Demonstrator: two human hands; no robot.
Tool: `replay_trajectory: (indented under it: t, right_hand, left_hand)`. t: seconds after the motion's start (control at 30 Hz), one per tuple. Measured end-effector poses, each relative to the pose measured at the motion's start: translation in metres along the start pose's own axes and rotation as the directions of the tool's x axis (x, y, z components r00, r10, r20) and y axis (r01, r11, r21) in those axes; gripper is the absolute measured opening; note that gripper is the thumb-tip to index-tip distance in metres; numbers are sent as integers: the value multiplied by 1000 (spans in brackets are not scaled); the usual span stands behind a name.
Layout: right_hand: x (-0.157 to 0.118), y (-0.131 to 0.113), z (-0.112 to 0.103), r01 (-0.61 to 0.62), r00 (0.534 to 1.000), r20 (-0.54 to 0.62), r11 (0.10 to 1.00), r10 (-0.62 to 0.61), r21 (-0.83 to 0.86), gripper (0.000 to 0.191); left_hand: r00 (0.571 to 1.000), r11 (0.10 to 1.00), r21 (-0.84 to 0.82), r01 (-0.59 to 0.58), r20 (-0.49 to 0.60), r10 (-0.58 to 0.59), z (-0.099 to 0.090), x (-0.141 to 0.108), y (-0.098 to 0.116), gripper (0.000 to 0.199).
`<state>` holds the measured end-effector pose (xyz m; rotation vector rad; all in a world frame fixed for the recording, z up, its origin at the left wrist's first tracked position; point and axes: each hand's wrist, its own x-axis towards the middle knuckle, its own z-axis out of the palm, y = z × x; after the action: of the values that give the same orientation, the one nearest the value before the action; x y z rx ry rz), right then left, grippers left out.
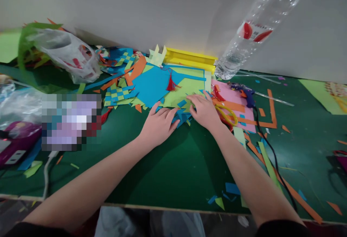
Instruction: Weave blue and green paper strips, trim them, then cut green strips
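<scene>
My left hand [158,125] rests palm down at the front of a heap of cut paper, its fingers apart on small blue scraps [182,117]. Just right of it, my right hand [204,109] reaches over the same scraps with bent, spread fingers. Neither hand visibly grips anything; what lies under the fingertips is partly hidden. Behind them are a blue sheet [149,85], a light green sheet [189,88] and a dark red tassel [171,82]. A woven blue-and-green paper piece [116,95] sits left of the blue sheet. Yellow-handled scissors [229,115] lie beside my right hand.
A clear plastic bottle [251,34] stands at the back right, near a yellow tray [189,58]. A blue glue gun [248,96] with a black cord lies on pink paper [230,90]. At left are a plastic bag [73,54] and a blurred-out device [69,123] on a cable.
</scene>
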<state>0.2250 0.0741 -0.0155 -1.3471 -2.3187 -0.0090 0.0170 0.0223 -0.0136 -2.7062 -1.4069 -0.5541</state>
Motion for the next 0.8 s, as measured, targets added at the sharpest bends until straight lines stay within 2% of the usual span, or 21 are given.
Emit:
replay_trajectory:
  t: [0.17,0.43,0.53,0.67,0.8]
  right_hand:
    - [1,0,-3,36,999,39,999,-35,-13,34]
    - [3,5,-9,64,988,145,990,-46,-123,32]
    - [4,5,-9,136,981,159,973,-107,-185,27]
    - [5,2,-5,222,971,154,933,-184,-282,33]
    - [5,-1,-2,202,979,90,920,-182,-336,37]
  left_hand:
    - [997,997,10,-75,-20,75,-6,-4,7,33]
    - [987,988,34,-152,-41,153,2,-1,7,30]
    - [985,986,25,-168,-28,168,4,-1,6,30]
    - [989,989,16,-148,-18,148,5,-2,5,30]
    - [994,994,-3,-111,-10,111,4,-2,3,32]
